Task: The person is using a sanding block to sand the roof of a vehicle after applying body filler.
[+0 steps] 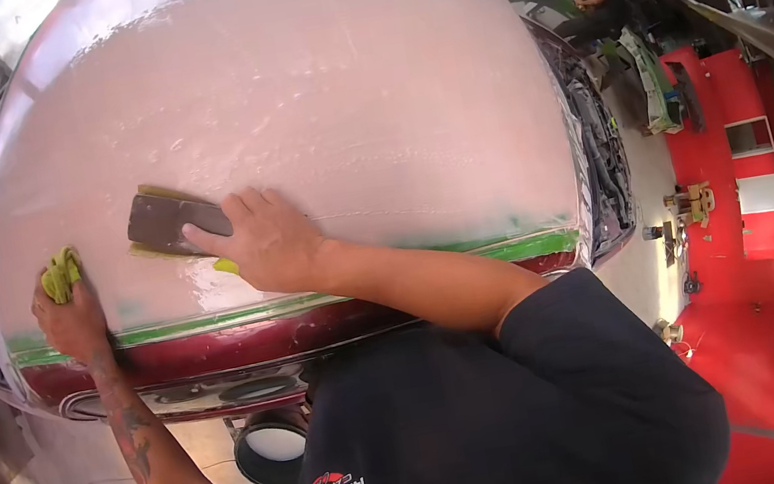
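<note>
A large, wet, pale pink car body panel curves in front of me. My right hand grips a dark sanding block flat against it, fingers bent over one end. Yellowish sandpaper sticks out along the block's long sides. A bit of yellow-green material shows under that hand. Further left, my left hand is closed on a bunched yellow-green cloth and rests on the panel. Along the near edge run a green strip and dark red bodywork.
A dark round bucket with a whitish inside stands below the car's side. Exposed engine parts lie to the right. Beyond them are a green car part, red surfaces and another person at far right.
</note>
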The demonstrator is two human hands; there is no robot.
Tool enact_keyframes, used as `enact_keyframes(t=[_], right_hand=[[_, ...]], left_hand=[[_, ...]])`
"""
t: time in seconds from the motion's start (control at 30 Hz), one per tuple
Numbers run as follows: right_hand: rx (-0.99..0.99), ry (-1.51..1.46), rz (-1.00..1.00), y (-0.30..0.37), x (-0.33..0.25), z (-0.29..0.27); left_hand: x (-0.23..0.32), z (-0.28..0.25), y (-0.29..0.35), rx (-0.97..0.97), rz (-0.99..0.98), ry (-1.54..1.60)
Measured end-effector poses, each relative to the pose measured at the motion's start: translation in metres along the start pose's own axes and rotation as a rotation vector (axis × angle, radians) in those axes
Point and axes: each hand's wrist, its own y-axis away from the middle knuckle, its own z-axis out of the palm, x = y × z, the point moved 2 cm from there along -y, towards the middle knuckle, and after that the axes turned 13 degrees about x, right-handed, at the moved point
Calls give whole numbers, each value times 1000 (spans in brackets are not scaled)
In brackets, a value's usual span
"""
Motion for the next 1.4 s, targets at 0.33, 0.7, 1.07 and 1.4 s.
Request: enact_keyframes(t=[0.33, 0.7, 1.07, 1.4], right_hand=[[104, 718, 986, 258, 230, -182], [5, 30, 80, -23, 21, -5], [60, 774, 956, 247, 271, -185], [93, 101, 149, -10, 56, -25]], left_hand=[[5, -2, -3, 28, -13, -19], [10, -2, -4, 27, 9, -25], [-2, 0, -7, -11, -8, -16], [-2, 0, -6, -6, 25, 31]])
